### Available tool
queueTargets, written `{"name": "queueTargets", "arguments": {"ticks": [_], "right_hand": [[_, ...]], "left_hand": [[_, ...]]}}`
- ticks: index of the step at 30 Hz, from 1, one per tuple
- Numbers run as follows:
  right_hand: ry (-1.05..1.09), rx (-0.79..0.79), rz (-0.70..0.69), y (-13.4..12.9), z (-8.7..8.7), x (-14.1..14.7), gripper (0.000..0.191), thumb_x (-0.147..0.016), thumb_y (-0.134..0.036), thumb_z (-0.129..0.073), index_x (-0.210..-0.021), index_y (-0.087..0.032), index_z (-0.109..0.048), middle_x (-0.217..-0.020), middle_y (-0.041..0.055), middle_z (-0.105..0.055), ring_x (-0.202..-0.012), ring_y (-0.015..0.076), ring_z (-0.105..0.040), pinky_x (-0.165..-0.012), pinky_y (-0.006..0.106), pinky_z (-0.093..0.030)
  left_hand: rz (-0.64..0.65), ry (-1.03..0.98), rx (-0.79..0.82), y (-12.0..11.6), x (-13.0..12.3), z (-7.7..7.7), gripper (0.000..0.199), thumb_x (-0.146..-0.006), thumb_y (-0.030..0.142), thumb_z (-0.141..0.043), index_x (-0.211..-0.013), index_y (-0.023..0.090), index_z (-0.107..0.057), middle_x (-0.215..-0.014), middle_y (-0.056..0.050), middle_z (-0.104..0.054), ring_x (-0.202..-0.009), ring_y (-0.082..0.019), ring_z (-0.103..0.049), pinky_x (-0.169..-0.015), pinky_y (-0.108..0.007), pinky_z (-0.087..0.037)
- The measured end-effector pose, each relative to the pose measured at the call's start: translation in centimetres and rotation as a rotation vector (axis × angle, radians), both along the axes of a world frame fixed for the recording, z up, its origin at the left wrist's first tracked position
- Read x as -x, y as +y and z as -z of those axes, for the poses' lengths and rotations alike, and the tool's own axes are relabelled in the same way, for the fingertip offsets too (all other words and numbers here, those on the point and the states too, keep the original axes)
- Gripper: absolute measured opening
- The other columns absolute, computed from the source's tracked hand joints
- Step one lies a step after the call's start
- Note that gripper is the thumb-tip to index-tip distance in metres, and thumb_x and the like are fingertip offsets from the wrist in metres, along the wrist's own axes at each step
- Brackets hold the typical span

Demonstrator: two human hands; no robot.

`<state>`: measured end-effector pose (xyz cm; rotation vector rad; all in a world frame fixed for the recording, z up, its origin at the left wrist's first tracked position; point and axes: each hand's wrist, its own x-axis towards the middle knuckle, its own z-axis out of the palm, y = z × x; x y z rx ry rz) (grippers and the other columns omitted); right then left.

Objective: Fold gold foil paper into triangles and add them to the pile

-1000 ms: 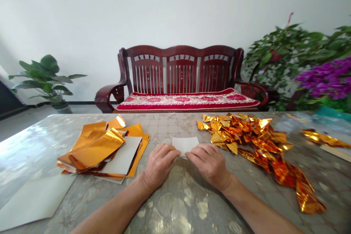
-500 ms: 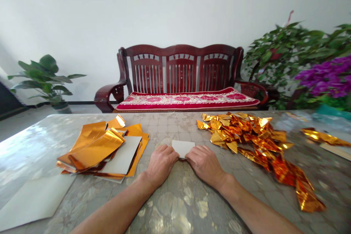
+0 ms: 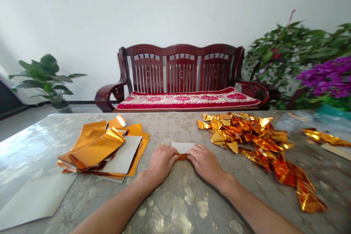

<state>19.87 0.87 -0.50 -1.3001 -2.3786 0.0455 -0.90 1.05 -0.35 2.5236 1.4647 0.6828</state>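
The folded piece of gold foil paper (image 3: 182,150) sits flat on the gray stone-look table (image 3: 167,128), right in the middle, close to the person. Its white back faces up at the far end, and a thin band of gold shows at the near end.

The left hand (image 3: 161,164) is just to the left of the paper, and the right hand (image 3: 205,164) is just to the right of it. Both hands press down on the table and come in from the near side. The left fingers (image 3: 171,156) and the right fingers (image 3: 193,151) are bent a little and close together. They touch the two ends of the gold band, and they seem to pinch the paper between them. Only a small gap is left between the two hands.

To the left of the paper is a messy stack of gold foil sheets (image 3: 101,150) with white backs. Farther left and nearer the person lies a big white sheet (image 3: 35,201). To the right of the paper is a heap of crumpled gold foil pieces (image 3: 246,135), and it almost touches the right hand. Farther right lies a long gold foil strip (image 3: 323,137).

Far behind the paper stands a dark red wooden bench (image 3: 178,75) with a red flowery cushion (image 3: 186,100).
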Motion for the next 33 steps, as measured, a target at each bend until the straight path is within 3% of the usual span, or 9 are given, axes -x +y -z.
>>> {"name": "queueTargets", "arguments": {"ticks": [17, 33], "right_hand": [[-0.029, -0.022, 0.064, 0.11, 0.17, 0.22, 0.016, -0.094, -0.020, -0.055, -0.106, -0.023, -0.066, -0.099, 0.0037, -0.071, -0.090, 0.0222, -0.059, -0.079, 0.033, -0.040], [-0.071, -0.025, 0.105, -0.12, 0.15, 0.24, 0.015, -0.094, -0.027, -0.058, -0.105, -0.024, -0.068, -0.095, 0.0038, -0.067, -0.093, 0.0220, -0.057, -0.080, 0.033, -0.040]], "left_hand": [[-0.128, 0.038, -0.032, 0.05, -0.49, 0.40, 0.013, -0.090, 0.024, -0.061, -0.103, 0.023, -0.060, -0.082, 0.000, -0.070, -0.084, -0.020, -0.067, -0.073, -0.030, -0.044], [-0.154, 0.100, 0.001, -0.10, -0.56, -0.17, 0.014, -0.091, 0.030, -0.062, -0.103, 0.022, -0.062, -0.092, -0.002, -0.068, -0.092, -0.021, -0.063, -0.081, -0.031, -0.044]]}}
